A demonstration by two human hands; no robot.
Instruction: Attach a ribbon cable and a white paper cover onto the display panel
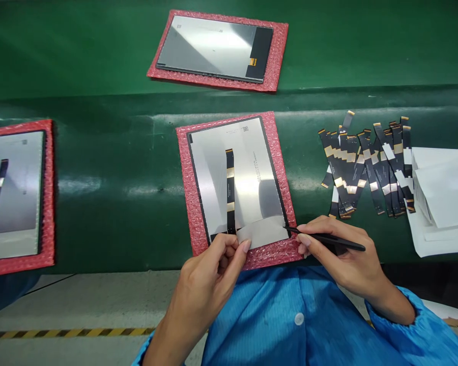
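I see the left hand (209, 269) pinched on the near edge of a pale film strip (261, 231). The right hand (343, 251) is closed around a black stylus (328, 239), its tip meeting the strip's right end. The strip lies across the near end of the display panel (248, 178), which sits on a red bubble-wrap pad (278, 152). A black flex cable (230, 190) runs down the panel; its lower end is hidden. Right of the panel lie loose flex cables (366, 168) and white sheets (442, 198), cut off at the frame edge, on the green tabletop (118, 168).
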